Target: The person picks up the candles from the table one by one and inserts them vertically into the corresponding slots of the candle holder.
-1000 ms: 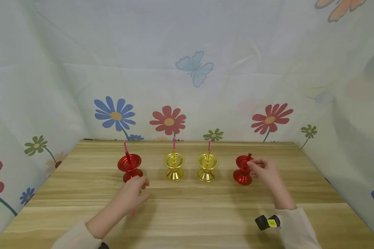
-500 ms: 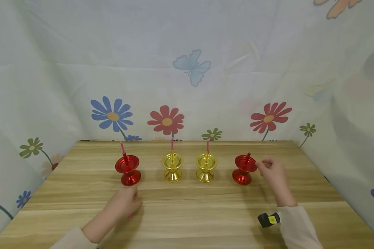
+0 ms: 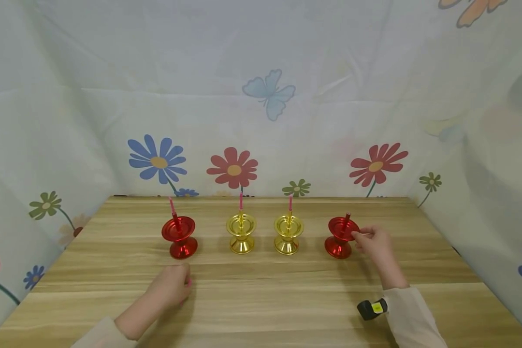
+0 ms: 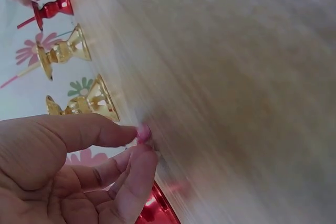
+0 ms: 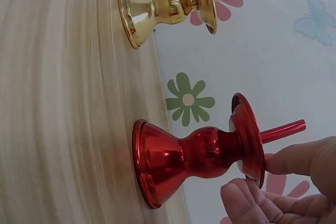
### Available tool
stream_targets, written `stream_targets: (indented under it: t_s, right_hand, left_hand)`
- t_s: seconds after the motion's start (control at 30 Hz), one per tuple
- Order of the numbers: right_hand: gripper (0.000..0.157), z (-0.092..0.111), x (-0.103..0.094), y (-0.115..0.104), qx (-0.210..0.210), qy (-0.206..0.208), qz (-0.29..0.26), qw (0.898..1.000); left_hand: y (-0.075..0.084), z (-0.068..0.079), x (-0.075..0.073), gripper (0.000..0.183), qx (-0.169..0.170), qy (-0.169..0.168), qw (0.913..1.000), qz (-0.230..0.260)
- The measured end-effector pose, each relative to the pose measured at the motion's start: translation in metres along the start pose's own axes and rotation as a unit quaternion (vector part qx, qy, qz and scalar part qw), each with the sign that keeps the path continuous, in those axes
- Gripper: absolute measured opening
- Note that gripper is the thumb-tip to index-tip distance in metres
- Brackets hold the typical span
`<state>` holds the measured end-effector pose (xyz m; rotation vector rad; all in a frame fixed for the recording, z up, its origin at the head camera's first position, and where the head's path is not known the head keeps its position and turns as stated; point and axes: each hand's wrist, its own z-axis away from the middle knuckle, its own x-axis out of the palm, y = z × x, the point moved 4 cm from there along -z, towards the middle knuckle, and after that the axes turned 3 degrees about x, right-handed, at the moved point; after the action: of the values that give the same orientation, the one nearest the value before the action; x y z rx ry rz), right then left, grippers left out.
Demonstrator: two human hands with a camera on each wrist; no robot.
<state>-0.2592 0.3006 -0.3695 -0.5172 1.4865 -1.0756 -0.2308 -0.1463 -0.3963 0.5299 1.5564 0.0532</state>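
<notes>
My left hand [image 3: 168,285] is low over the near left of the table. Its thumb and fingers pinch a thin pink candle [image 4: 143,132], mostly hidden by the hand. On the right, my right hand [image 3: 375,246] holds the dish rim of a red candle holder [image 5: 202,153], thumb on top and fingers beneath. That holder stands upright, and its tube [image 5: 284,130] has no candle in it. Beyond my left hand stands another red candle holder [image 3: 183,247] with a slightly tilted pink candle [image 3: 172,205].
Two gold candle holders, one left [image 3: 242,244] and one right [image 3: 286,245], stand between the red ones, each with a pink candle. All stand on a wood-grain table [image 3: 261,309]. A white flowered cloth [image 3: 322,135] hangs behind and at the sides.
My left hand has drawn back toward me from the left red holder and closed on the pink candle. My right hand moved slightly off the right red holder, then came back to its rim.
</notes>
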Motion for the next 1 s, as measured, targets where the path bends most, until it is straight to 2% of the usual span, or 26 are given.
stream_targets:
  t_s: [0.17, 0.43, 0.73, 1.0]
  right_hand:
    - [0.039, -0.002, 0.002, 0.003, 0.003, 0.003, -0.005, 1.0]
    - [0.04, -0.003, 0.001, 0.001, 0.0, -0.006, -0.008, 1.0]
    - [0.039, -0.004, 0.002, 0.001, -0.001, -0.021, -0.027, 0.999]
    - [0.039, -0.005, 0.005, 0.001, -0.01, -0.04, -0.051, 0.998]
  left_hand:
    - [0.001, -0.001, 0.0, 0.023, 0.01, 0.004, 0.9999, -0.013]
    - [-0.001, -0.004, 0.01, 0.036, -0.005, -0.024, 0.9995, -0.021]
    - [0.003, -0.004, 0.01, 0.037, 0.013, -0.017, 0.9996, -0.019]
    - [0.013, -0.005, 0.006, 0.026, 0.005, -0.014, 0.9999, 0.003]
